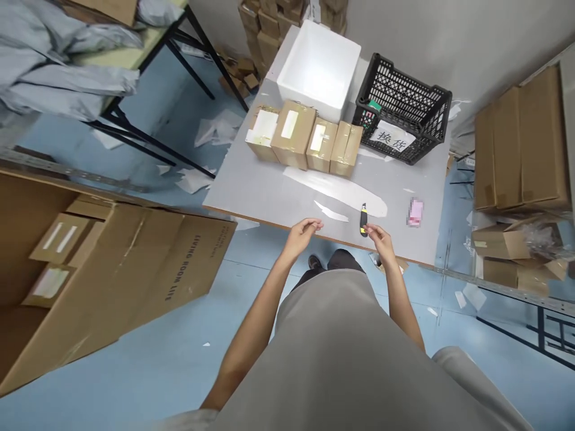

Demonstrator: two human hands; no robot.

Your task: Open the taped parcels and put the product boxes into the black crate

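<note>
My left hand (303, 232) hovers over the near edge of the grey table (269, 185), its fingers curled loosely with nothing visible in them. My right hand (378, 237) is at the same edge, fingertips drawn together just right of a black and yellow utility knife (363, 219) that lies on the table; touching or apart, I cannot tell. Strips of white backing paper (341, 188) lie beyond the hands. Several taped cardboard boxes (304, 139) with white labels stand in a row farther back.
A white foam box (320, 67) and a black plastic crate (404, 117) with a paper sign stand at the table's far side. A pink item (415, 212) lies at the right. A big open carton (90, 269) stands left; stacked cartons (521, 149) stand right.
</note>
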